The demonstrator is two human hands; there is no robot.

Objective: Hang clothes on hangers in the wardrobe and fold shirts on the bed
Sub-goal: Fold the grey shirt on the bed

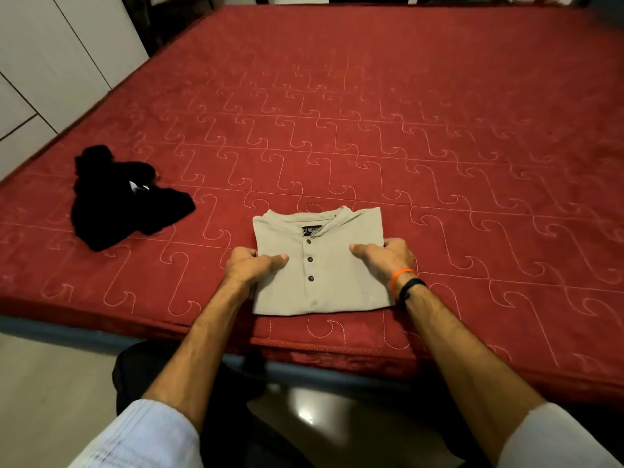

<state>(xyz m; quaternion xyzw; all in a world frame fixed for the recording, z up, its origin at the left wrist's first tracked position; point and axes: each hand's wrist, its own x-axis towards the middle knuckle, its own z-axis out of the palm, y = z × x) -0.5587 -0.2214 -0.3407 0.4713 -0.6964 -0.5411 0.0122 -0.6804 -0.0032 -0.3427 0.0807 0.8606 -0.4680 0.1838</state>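
Note:
A beige button-front shirt [332, 265] lies folded into a neat rectangle near the front edge of the red bed [371, 130], collar pointing away from me. My left hand [251, 265] grips its left edge, thumb on top and fingers curled under the side. My right hand [388, 255] grips the right edge the same way, thumb lying across the cloth. An orange band and a black band circle my right wrist. A crumpled black garment [125, 201] lies on the bed to the left, apart from both hands.
White wardrobe doors [50, 62] stand along the left side of the bed. The red quilted cover stretches far back and to the right. The bed's front edge [202, 346] runs just below the shirt, with glossy floor beneath me.

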